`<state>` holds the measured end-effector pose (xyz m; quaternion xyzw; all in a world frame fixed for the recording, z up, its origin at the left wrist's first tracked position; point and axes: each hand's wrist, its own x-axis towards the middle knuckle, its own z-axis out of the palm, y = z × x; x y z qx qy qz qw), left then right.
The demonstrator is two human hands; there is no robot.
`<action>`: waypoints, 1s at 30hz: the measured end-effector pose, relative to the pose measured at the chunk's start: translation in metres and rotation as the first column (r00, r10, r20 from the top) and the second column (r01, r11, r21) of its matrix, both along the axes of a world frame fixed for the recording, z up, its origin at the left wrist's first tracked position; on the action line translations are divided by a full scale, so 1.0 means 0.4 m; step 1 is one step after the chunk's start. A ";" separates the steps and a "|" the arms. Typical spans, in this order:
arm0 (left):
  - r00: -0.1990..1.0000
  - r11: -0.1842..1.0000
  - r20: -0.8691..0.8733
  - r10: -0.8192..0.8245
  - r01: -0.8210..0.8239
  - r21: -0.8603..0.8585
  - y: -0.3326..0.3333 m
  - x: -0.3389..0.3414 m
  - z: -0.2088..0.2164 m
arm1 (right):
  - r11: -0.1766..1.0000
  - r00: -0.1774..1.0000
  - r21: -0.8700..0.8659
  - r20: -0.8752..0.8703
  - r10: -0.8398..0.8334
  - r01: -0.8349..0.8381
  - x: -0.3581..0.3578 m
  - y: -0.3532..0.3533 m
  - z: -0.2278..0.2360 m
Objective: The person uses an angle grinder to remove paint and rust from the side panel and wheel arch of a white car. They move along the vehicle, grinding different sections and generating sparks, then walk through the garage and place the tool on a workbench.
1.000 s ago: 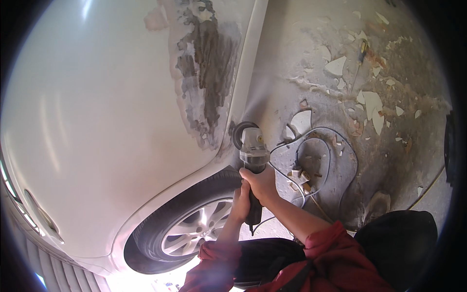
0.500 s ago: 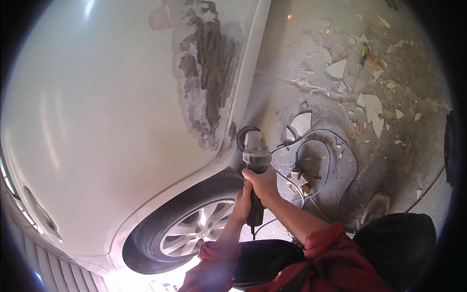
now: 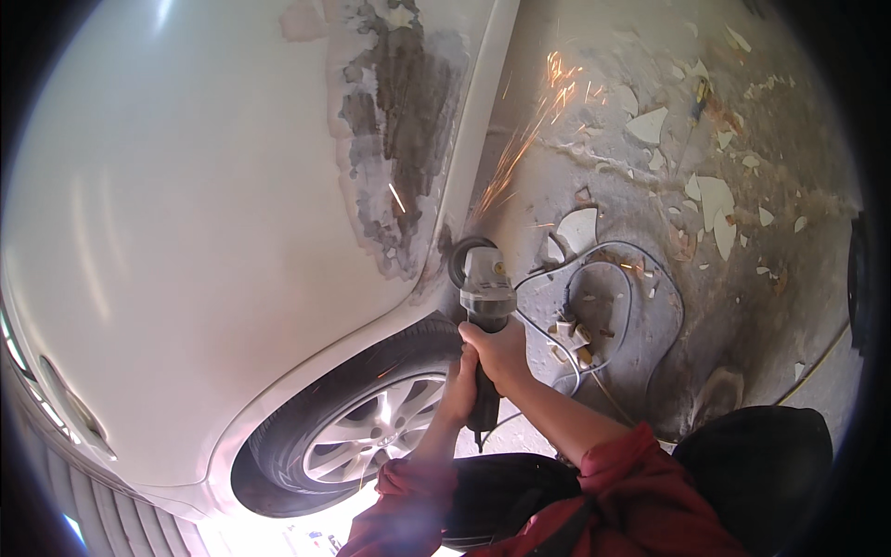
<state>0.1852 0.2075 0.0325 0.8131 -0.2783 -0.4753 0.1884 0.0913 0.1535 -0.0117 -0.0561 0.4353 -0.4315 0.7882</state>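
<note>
Both my hands are closed around an angle grinder (image 3: 486, 278) with a grey head and dark body. My right hand (image 3: 503, 351) wraps the body just behind the head. Beside it, lower on the body, my left hand (image 3: 459, 390) grips from the left. The grinder's round guard (image 3: 458, 260) is at the lower edge of a white car panel (image 3: 232, 223), just past the wheel arch; the disc's exact contact is hidden. Orange sparks (image 3: 524, 139) fly off up and to the right. A sanded, bare grey-brown patch (image 3: 401, 130) covers the panel above.
A car wheel (image 3: 380, 432) stands left of my arms. To the right, a grey cable (image 3: 673, 283) loops on the concrete floor around a plug and socket block (image 3: 568, 336). Broken white shards (image 3: 715, 206) and a screwdriver-like tool (image 3: 698, 97) lie farther off.
A stream of sparks now sprays from the disc, where only a couple of specks showed before. The grinder and both hands have barely shifted.
</note>
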 end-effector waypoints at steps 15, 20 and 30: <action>0.997 0.998 0.060 -0.051 0.050 0.030 0.033 0.018 0.001 | 0.999 0.999 0.026 0.022 0.040 -0.040 0.022 0.031 -0.012; 0.997 1.000 0.065 -0.029 0.028 0.007 0.042 0.023 0.000 | 0.998 0.999 0.032 0.007 0.045 -0.045 0.024 0.036 -0.005; 1.000 1.000 0.004 -0.004 0.004 0.002 0.058 0.031 0.004 | 0.999 0.997 0.019 -0.057 0.048 -0.047 0.011 0.043 0.018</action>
